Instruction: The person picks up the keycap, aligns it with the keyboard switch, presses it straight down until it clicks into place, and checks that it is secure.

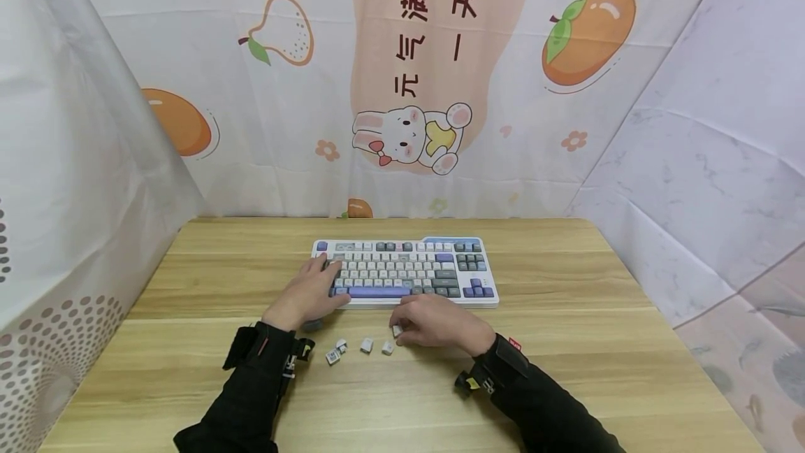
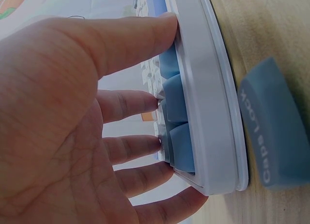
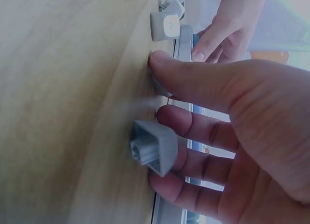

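Observation:
A white keyboard (image 1: 390, 273) with white, grey and blue keycaps lies on the wooden table. Over its left end rests my left hand (image 1: 312, 290), fingers spread and fairly straight, the thumb at the front edge. A grey Caps Lock keycap (image 2: 276, 127) lies just in front of the keyboard beside that hand. My right hand (image 1: 434, 320) is low at the keyboard's front edge and pinches a small white keycap (image 1: 397, 331) between thumb and index finger. Another hollow keycap (image 3: 157, 146), stem side showing, sits against its curled other fingers.
Several loose white keycaps, including one keycap (image 1: 367, 345) in the middle, lie on the table (image 1: 553, 341) between the two forearms. A printed curtain (image 1: 283, 124) hangs behind the table, with sheets along both sides.

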`<state>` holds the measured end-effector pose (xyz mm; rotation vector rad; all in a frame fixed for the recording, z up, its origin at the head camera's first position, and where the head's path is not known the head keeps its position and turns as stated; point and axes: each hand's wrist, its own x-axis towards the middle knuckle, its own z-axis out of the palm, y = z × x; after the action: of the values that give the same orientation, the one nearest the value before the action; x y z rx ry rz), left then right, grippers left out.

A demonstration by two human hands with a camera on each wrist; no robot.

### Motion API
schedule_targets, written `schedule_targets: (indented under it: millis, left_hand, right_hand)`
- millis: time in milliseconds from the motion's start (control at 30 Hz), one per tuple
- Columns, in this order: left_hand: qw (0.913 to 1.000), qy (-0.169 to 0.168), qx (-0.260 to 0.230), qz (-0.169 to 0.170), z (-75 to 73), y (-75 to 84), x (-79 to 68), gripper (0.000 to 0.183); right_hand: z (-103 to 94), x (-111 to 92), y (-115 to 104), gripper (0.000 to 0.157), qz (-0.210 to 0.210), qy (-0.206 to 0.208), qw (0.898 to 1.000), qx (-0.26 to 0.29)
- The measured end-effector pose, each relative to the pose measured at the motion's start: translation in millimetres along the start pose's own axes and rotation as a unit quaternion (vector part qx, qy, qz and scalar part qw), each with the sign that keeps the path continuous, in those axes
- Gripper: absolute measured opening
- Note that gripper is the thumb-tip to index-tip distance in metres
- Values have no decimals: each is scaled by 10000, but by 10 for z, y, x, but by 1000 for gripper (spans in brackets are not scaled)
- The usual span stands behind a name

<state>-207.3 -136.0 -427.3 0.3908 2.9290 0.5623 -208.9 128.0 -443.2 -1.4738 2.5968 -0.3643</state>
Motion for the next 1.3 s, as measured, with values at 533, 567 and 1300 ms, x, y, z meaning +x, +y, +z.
schedule_targets:
  millis: [533,567,1300]
  left_hand:
    - [10000,38,-30,25,1,7,-4,71]
    - [10000,36,-31,14,1,7,-4,71]
    - [9999,92,92,78,9,-18,4,73]
  right_hand:
    - [-88,-54,43,23,-519,-31,9981,338]
    - [-82,-50,47,22,-510,-43,9981,340]
    - [-355,-248,215,30,146,-521,9945,902]
